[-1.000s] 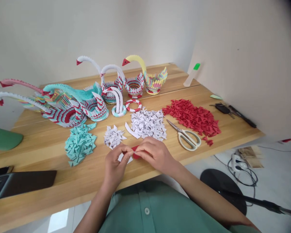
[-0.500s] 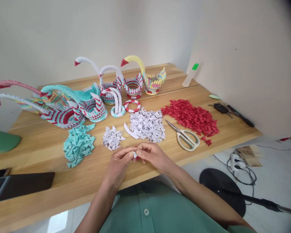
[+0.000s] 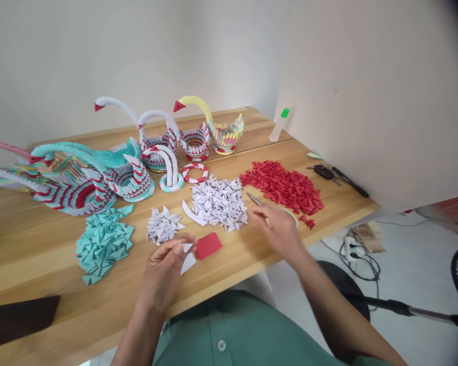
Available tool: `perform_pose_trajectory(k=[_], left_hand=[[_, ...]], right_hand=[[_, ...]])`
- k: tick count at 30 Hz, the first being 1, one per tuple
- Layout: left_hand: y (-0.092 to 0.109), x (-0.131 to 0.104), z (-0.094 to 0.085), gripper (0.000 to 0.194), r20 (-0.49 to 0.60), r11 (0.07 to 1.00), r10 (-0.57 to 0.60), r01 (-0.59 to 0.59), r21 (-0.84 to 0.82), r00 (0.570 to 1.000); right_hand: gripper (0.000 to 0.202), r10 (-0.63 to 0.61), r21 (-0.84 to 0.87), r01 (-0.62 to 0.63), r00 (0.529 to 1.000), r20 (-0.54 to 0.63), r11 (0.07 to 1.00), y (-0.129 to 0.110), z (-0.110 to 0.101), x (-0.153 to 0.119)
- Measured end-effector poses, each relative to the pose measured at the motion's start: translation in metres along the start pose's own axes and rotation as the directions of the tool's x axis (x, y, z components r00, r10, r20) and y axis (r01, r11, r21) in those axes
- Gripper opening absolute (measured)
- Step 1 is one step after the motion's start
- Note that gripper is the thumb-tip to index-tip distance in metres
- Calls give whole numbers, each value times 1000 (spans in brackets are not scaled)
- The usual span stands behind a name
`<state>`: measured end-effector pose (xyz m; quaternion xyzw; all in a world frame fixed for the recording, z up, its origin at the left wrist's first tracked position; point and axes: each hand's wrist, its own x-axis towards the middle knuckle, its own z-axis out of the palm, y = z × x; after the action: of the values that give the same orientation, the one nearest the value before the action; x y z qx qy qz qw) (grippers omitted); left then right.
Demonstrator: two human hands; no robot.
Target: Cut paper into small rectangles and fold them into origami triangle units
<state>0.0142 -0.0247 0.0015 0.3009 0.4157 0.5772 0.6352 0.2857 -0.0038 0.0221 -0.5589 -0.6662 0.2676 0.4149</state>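
My left hand (image 3: 164,269) pinches a small folded white paper piece (image 3: 187,247) between thumb and fingertips. Just under it a white paper scrap (image 3: 188,264) shows; whether the two are joined I cannot tell. A flat red paper rectangle (image 3: 209,246) lies on the wooden table (image 3: 232,259) to the right of these. Over the scissors (image 3: 254,199), my right hand (image 3: 280,231) has its fingers curled at the handles. The scissors' blades point away to the left, and the hand hides most of the pale handles.
Piles of white (image 3: 219,203), red (image 3: 284,185) and teal (image 3: 105,241) folded paper triangles cover the middle of the table, with a smaller white pile (image 3: 163,226). Several paper swans stand behind, near a red-and-white paper ring (image 3: 195,173). Keys (image 3: 324,172) lie at right.
My hands have moved apart: the left stays with the white piece, while the right has moved right to the scissors. The red rectangle now shows uncovered. The view has shifted right.
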Motion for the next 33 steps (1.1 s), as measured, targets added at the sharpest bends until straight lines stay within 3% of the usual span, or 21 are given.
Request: perform_pose_trajectory(k=[2, 4, 9, 15, 19, 21, 23, 27, 30, 33], left_hand=[[4, 1, -3, 16, -6, 995, -43, 42, -91, 999], [7, 2, -5, 17, -15, 983, -80, 76, -167, 997], [7, 6, 0, 18, 3, 926, -185, 175, -335, 983], [10, 9, 3, 12, -49, 852, -284, 229, -470, 957], [12, 7, 1, 6, -41, 829, -320, 259, -495, 946], [12, 5, 1, 5, -47, 823, -334, 267, -502, 942], [12, 4, 0, 4, -49, 823, -333, 265, -502, 942], [12, 1, 1, 4, -38, 842, -295, 242, -482, 955], [12, -1, 0, 2, -34, 846, -276, 226, -483, 960], [12, -1, -2, 3, -36, 840, -271, 218, -497, 962]], right_hand=[[21, -67, -423, 50, 997, -25, 905, 26, -31, -1], [27, -26, -626, 36, 999, 24, 779, 49, -51, -6], [37, -49, -717, 86, 996, 73, 691, 74, -60, -22], [35, -88, -666, 165, 985, 148, 728, 81, -51, -25], [35, -59, -678, 73, 997, 45, 731, 62, -49, -25], [39, 12, -605, -19, 1000, -16, 796, 41, -45, -26], [45, 88, -415, -44, 992, 88, 909, 16, -35, -29], [47, -11, -111, 61, 914, 407, 992, -27, -3, -34], [46, -91, -36, 125, 864, 496, 992, -41, 17, -37], [43, -130, 0, 151, 851, 509, 989, -42, 26, -37]])
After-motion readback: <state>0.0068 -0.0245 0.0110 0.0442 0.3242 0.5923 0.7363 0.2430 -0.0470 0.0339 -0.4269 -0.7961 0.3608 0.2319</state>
